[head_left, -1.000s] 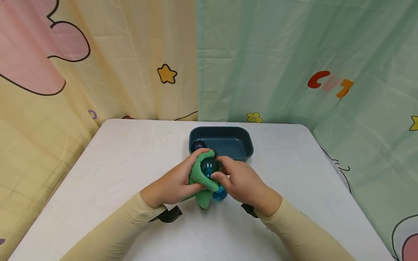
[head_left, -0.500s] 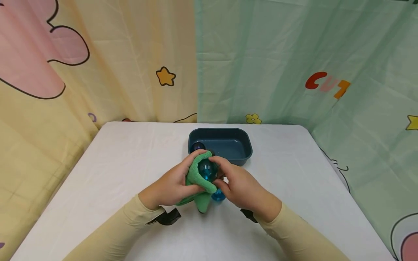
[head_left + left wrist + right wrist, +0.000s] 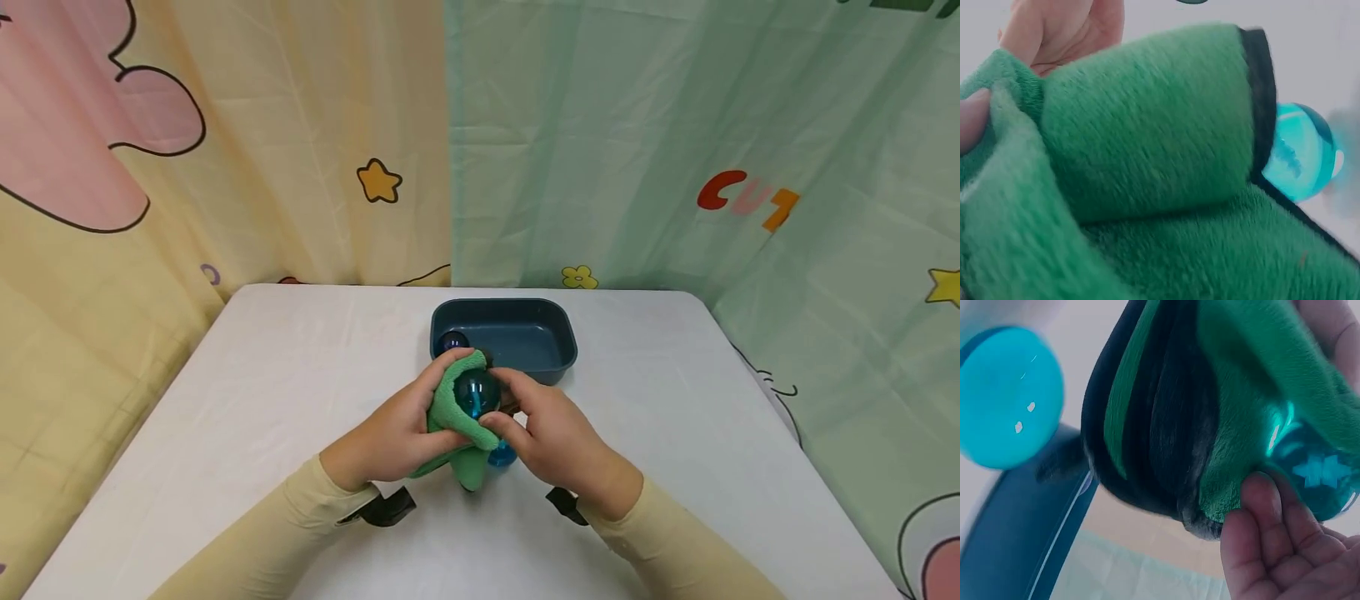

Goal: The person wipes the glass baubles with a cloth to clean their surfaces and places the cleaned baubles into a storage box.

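Note:
In the head view my left hand [image 3: 401, 425] grips a fuzzy green cloth [image 3: 453, 408] with a dark border, wrapped round a translucent teal ball [image 3: 477, 392]. My right hand [image 3: 555, 429] pinches the same ball from the right, thumb at its lower edge. The right wrist view shows its fingers [image 3: 1260, 497] at the ball and the cloth, with a small shape visible inside the ball. Just below the hands sits a second translucent blue ball [image 3: 502, 454], partly covered by the cloth. The left wrist view is mostly filled by the folded cloth [image 3: 1147, 119].
A dark blue rectangular bin [image 3: 517, 329] stands beyond the hands on the white table [image 3: 337, 350]. In its left corner lies a dark ball [image 3: 453, 340], partly hidden by my left hand. Patterned curtains [image 3: 585, 142] hang behind the table.
The right thumb and fingers have shifted slightly about the teal ball, which stays in the cloth. The whole scene sits a little lower in the head view.

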Available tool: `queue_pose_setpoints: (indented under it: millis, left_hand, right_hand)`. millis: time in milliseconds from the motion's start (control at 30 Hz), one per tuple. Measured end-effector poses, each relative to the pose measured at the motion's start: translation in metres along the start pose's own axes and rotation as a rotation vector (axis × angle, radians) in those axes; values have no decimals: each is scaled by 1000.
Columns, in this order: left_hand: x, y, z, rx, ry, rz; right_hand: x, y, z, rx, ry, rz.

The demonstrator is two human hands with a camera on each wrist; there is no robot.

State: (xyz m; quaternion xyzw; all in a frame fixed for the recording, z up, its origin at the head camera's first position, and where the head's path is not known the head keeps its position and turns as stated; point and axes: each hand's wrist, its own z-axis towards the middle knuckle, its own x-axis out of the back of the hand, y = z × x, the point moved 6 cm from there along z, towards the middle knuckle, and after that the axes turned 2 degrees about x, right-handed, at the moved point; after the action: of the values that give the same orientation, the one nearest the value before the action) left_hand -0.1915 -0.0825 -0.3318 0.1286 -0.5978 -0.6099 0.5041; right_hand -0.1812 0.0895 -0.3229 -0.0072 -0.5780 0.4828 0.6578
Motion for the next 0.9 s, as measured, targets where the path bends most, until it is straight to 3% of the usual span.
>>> queue_pose_setpoints:
  millis: [200,400,700,900]
  left_hand:
    - [2,4,-3,-16,0,-29]
    - [1,7,-3,-20,-15,-26]
    - [1,5,-2,-22,2,24]
    - [4,4,-1,-36,22,16]
  right_hand:
    - [3,-7,-3,76,19,-50]
    - [3,-8,-5,83,32,-124]
    - [-3,-2,-2,5,10,3]
    - [1,-5,-2,70,27,-15]
